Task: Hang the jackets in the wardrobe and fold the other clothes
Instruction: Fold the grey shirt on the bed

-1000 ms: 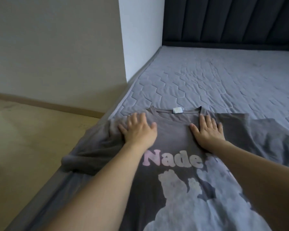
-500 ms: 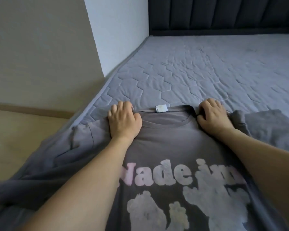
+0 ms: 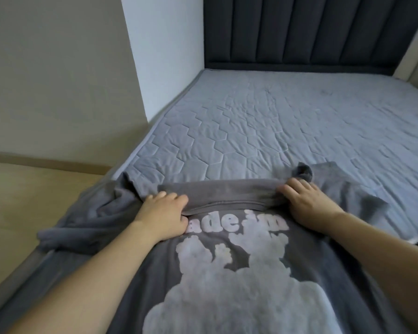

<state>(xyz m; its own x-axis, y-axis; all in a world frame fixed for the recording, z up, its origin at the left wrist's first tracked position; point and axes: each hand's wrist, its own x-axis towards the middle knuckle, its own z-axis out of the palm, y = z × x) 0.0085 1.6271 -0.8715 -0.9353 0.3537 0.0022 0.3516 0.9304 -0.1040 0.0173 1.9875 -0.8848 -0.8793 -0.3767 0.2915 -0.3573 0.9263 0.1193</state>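
Two bare forearms lead to the left hand point(image 3: 163, 214) and right hand point(image 3: 310, 203); no sleeves, rings or watch visible.

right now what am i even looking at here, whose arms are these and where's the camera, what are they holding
There is no machine here: these are a person's two bare arms, seen from a wide-angle camera worn on their head, looking forward and down. That is why the arms reach in from the bottom of the picture.

A grey T-shirt with a pale printed figure and lettering lies spread on a grey quilted mattress. A dark padded headboard stands at the far end, and the floor shows on the left.

The left hand and the right hand each have a grip on the shirt's top edge, which is turned over toward the person, covering part of the lettering. This looks like a first fold.
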